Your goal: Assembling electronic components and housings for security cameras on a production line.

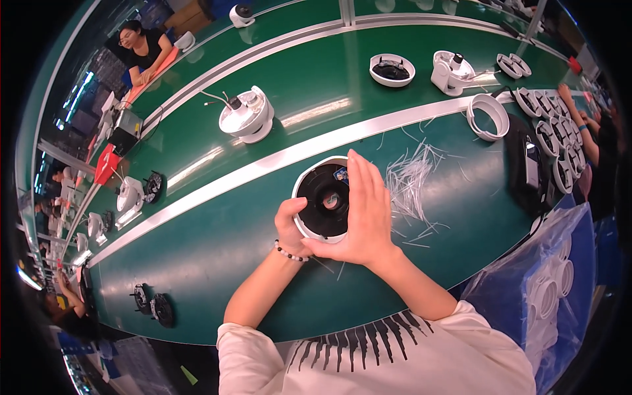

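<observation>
In a white cotton-like shirt with black drip-shaped streaks (pixel 355 352) and a bracelet of black and pale beads (pixel 289 253), I held a round black plastic housing with a white rim (pixel 316 181) between my hands over a dark green worktable (pixel 217 243). My left hand (pixel 288 227) curled around its left edge, thumb on the rim; my right hand (pixel 368 217) pressed along its right side, fingers straight and together. Just beside them lay a loose heap of thin white strips (pixel 415 181). Past a pale metal rail (pixel 276 162), a rounded white unit with a trailing cable (pixel 247 122) stood on a glossy green surface (pixel 316 59), and a person in a black top (pixel 151 52) leaned farther off. A slackened grip, I judged, could have dropped the housing, and a stray strip could have caught inside; I could read no brand, label or writing on it
</observation>
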Demonstrator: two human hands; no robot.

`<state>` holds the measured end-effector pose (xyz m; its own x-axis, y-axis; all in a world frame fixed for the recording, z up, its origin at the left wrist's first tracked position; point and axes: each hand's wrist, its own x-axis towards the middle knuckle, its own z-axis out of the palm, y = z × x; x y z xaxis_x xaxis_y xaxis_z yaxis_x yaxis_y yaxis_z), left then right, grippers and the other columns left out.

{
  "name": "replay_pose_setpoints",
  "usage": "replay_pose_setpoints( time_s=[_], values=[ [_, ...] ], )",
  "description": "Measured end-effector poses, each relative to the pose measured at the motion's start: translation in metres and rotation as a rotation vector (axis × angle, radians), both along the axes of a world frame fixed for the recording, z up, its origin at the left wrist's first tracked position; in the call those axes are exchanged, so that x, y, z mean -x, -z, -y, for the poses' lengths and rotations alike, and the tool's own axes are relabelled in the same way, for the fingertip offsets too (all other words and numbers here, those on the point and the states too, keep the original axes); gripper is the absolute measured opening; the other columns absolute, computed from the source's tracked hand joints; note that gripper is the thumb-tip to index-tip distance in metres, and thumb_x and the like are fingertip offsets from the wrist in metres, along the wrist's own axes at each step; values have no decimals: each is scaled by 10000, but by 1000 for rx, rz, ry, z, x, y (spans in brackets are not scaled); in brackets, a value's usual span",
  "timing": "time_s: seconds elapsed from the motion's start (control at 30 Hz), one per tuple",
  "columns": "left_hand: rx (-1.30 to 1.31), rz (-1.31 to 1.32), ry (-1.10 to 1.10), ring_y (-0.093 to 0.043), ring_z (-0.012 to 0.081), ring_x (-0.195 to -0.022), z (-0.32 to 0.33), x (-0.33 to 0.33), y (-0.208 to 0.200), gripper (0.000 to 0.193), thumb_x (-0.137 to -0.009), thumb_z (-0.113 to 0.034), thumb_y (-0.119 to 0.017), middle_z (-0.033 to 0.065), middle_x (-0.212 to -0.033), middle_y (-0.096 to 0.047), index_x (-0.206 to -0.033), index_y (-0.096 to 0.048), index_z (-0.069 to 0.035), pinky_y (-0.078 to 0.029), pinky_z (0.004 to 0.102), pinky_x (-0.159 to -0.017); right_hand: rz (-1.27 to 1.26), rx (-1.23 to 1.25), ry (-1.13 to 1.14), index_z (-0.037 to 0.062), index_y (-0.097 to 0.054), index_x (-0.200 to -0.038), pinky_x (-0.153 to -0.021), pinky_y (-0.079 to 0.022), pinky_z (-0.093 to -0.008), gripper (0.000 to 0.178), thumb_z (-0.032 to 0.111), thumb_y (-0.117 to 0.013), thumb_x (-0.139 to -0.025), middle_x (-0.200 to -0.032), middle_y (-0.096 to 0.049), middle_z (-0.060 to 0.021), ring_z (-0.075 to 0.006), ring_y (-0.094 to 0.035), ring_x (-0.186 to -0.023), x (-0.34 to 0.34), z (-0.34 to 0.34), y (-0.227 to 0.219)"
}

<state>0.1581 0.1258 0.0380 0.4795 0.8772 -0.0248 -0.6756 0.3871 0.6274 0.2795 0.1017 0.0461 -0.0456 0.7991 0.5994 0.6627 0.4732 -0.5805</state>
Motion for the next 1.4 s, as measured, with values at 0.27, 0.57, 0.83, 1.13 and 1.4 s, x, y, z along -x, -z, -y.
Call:
replay_pose_setpoints(
  time_s=[0.27, 0.57, 0.83, 1.13, 1.4],
  values=[
    [254, -12, -197, -499, 303, -982, -67, -26, -9, 530, -738, -359, -404, 180, -1089, -497, -1090, -446, 35, -382, 410, -895, -88, 21, -114, -4, -61, -1284, -938, -127, -561, 1049, 348, -719, -546, -1321, -128, -234, -440, -132, -1206, -17, 10, 14],
    [249, -148, -304, -407, 330, -1084, -225, -47, 34, 430, -829, -254, -395, 177, -1189, -407, -1153, -353, 26, -297, 470, -937, 225, -94, 501, 9, -438, -1085, -945, -243, -426, 499, 166, -627, -652, -1185, -404, -143, -335, -318, -1131, -189, -23, 14],
    [286, -454, -439, -344, 291, -1150, -246, -63, 57, 424, -799, -192, -539, 181, -1232, -365, -1135, -387, 18, -200, 526, -960, 514, 123, 849, -40, -333, -1174, -868, -314, -469, 652, 127, -633, -620, -1047, -474, -215, -353, -469, -954, -288, -90, 70],
    [-349, -628, -376, -383, 176, -1130, -26, 50, 18, 401, -779, 0, -506, 69, -1205, -413, -1159, -380, -26, -339, 311, -917, 339, 181, 625, 18, -612, -804, -656, -452, -332, 198, 87, -621, -619, -737, -603, -151, -267, -590, -702, -370, -106, 74],
    [-23, -1017, -1385, -505, 105, -916, 117, 252, 6, 212, -791, -8, -478, 36, -998, -552, -999, -521, -22, -392, 225, -789, 302, 352, 602, -7, -571, -872, -645, -440, -270, 294, 164, -676, -657, -772, -598, -92, -180, -564, -679, -430, -162, 103]
  ],
)
